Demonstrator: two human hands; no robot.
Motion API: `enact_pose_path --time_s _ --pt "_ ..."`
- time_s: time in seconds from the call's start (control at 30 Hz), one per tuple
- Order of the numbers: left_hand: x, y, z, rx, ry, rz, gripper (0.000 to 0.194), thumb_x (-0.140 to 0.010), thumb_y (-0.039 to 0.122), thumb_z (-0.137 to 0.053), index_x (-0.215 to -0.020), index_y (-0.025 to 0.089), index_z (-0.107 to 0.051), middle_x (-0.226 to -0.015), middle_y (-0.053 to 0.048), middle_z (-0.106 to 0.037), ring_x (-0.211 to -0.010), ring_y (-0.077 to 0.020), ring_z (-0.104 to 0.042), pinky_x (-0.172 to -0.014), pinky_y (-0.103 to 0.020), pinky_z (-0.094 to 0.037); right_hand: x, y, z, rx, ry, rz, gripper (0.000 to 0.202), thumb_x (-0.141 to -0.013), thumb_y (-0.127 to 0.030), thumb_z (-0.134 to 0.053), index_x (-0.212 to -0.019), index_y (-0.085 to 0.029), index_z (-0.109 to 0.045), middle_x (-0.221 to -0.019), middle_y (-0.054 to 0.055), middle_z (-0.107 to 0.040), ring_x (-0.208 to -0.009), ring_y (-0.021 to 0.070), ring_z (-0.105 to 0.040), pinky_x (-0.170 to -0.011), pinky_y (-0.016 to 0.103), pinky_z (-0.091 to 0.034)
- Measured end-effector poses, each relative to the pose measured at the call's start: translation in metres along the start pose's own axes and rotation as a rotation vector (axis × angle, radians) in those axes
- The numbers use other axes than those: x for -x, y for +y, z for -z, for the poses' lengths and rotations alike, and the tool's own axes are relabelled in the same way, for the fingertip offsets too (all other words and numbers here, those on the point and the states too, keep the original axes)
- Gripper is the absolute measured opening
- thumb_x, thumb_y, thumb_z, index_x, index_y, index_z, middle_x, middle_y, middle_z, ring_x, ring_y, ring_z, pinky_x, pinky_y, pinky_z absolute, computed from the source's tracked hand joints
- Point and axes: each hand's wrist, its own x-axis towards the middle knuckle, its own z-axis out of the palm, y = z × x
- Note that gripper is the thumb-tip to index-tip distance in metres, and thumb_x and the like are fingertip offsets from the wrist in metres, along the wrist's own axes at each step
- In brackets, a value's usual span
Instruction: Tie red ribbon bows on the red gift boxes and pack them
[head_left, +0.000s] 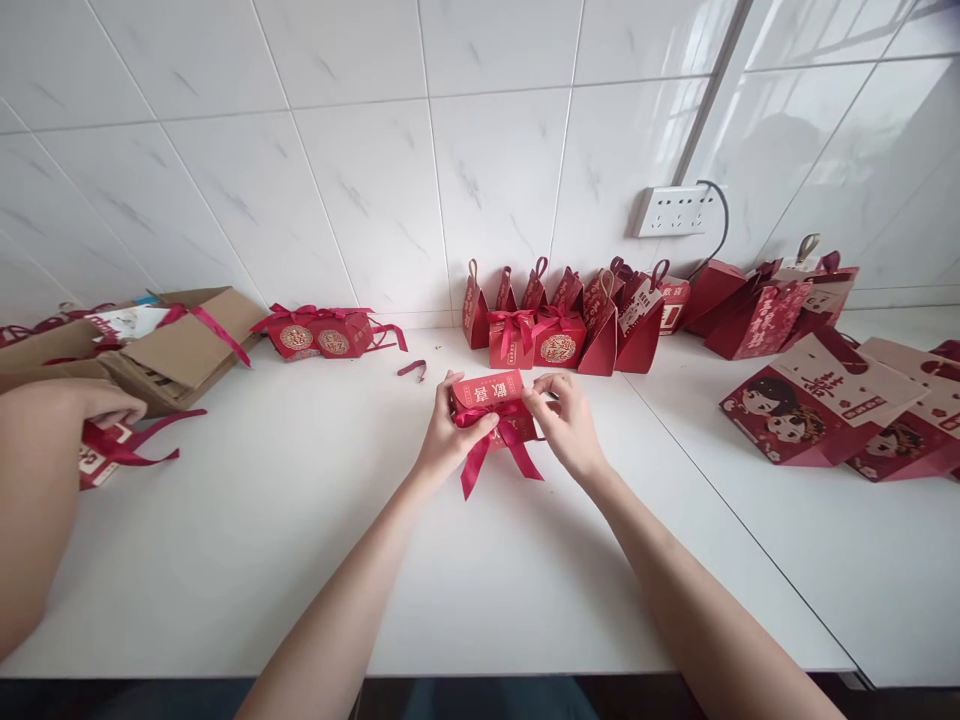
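A small red gift box (491,390) with gold lettering sits between my hands above the white table, tied with a crimson ribbon bow (499,440) whose tails hang toward me. Wrapped round the box's left end, my left hand (456,420) has its thumb lying over the ribbon. The fingers of my right hand (562,410) are bent and pinched at the box's right edge. Whether they grip the box itself or a flap there is hidden.
Another person's hand (112,405) at the left touches a ribboned red box (101,460) beside an open cardboard carton (202,345). Red gift boxes (559,340) line the wall; larger bags (814,410) stand right. A ribbon loop (412,369) lies near the middle.
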Motion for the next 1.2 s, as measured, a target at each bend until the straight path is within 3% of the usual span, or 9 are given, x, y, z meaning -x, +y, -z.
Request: enact_pose_path --time_s 0.13,0.3,0.37,0.47,0.57,0.67,0.87,1.07,1.2 --pt "0.0008 -0.0004 -0.0004 -0.019 -0.029 0.045 0.081 -0.068 0.036 -0.073 -0.135 0.022 -0.029 -0.124 -0.012 -0.054 -0.114 -0.0252 -0.055 -0.095 -0.04 -0.046 0.0008 0.0041 -0.006 0.022 -0.064 0.064 0.026 -0.082 -0.043 -0.054 -0.071 -0.02 -0.05 -0.093 0.007 -0.048 -0.088 0.0197 -0.052 -0.077 0.037 -0.051" --pt "0.0003 -0.0029 0.0 -0.257 0.188 -0.227 0.075 -0.063 0.036 -0.077 -0.127 0.023 -0.039 -0.137 -0.014 -0.038 -0.132 -0.0284 -0.037 -0.1 -0.04 -0.041 -0.0001 0.0054 -0.0068 0.024 -0.07 0.06 0.025 -0.083 -0.044 -0.053 -0.074 -0.021 -0.052 -0.094 0.007 -0.049 -0.089 0.0197 -0.053 -0.076 0.037 -0.053" --pt "-0.0004 -0.005 0.0003 -0.304 0.264 -0.282 0.07 -0.061 0.038 -0.078 -0.119 0.022 -0.042 -0.129 -0.013 -0.042 -0.126 -0.0272 -0.042 -0.094 -0.039 -0.044 -0.0006 0.0064 -0.0071 0.02 -0.076 0.052 0.025 -0.083 -0.044 -0.053 -0.074 -0.021 -0.052 -0.095 0.007 -0.05 -0.088 0.0199 -0.053 -0.075 0.038 -0.053" --pt "-0.0006 -0.0074 0.0002 -0.328 0.334 -0.251 0.056 -0.059 0.039 -0.078 -0.101 0.022 -0.046 -0.106 -0.007 -0.049 -0.102 -0.0216 -0.054 -0.082 -0.035 -0.047 -0.0009 0.0084 -0.0087 0.023 -0.069 0.052 0.025 -0.082 -0.043 -0.053 -0.074 -0.021 -0.052 -0.096 0.008 -0.05 -0.089 0.0208 -0.054 -0.072 0.038 -0.053" --pt "0.0011 -0.0067 -0.0008 -0.287 0.285 -0.185 0.045 -0.061 0.038 -0.077 -0.087 0.022 -0.044 -0.083 0.002 -0.051 -0.075 -0.0147 -0.054 -0.071 -0.029 -0.046 -0.0004 0.01 -0.0102 0.031 -0.051 0.046 0.024 -0.082 -0.044 -0.054 -0.076 -0.021 -0.054 -0.097 0.008 -0.05 -0.09 0.0213 -0.054 -0.069 0.036 -0.052" --pt "0.0029 -0.0041 -0.0016 -0.228 0.221 -0.208 0.032 -0.072 0.042 -0.068 -0.079 0.022 -0.045 -0.075 0.003 -0.05 -0.065 -0.0117 -0.05 -0.063 -0.026 -0.043 0.0006 0.0107 -0.0108 0.028 -0.038 0.044 0.025 -0.083 -0.046 -0.054 -0.076 -0.021 -0.055 -0.097 0.008 -0.051 -0.09 0.0214 -0.053 -0.065 0.034 -0.051" --pt "0.0026 -0.0009 -0.0015 -0.203 0.206 -0.283 0.031 -0.079 0.047 -0.06 -0.069 0.021 -0.049 -0.076 0.0 -0.048 -0.07 -0.0131 -0.049 -0.066 -0.026 -0.044 -0.0003 0.0089 -0.0087 -0.007 -0.016 -0.012 0.03 -0.083 -0.049 -0.053 -0.072 -0.021 -0.051 -0.095 0.008 -0.051 -0.092 0.0223 -0.053 -0.062 0.032 -0.05" --pt "0.0004 -0.0001 0.0003 -0.121 0.123 -0.224 0.04 -0.081 0.052 -0.056 -0.06 0.018 -0.055 -0.079 -0.003 -0.048 -0.073 -0.0146 -0.053 -0.064 -0.026 -0.047 -0.0023 0.0075 -0.0051 -0.025 0.016 -0.07 0.035 -0.084 -0.052 -0.051 -0.07 -0.021 -0.053 -0.097 0.008 -0.054 -0.096 0.0232 -0.052 -0.073 0.037 -0.051" --pt "-0.0021 -0.0022 0.0031 -0.069 0.105 -0.182 0.043 -0.08 0.049 -0.057 -0.051 0.017 -0.052 -0.075 -0.003 -0.048 -0.07 -0.0147 -0.052 -0.059 -0.025 -0.044 -0.0022 0.0085 -0.0051 -0.026 0.008 -0.097 0.035 -0.085 -0.052 -0.05 -0.07 -0.021 -0.052 -0.098 0.007 -0.054 -0.095 0.0223 -0.053 -0.072 0.034 -0.051"
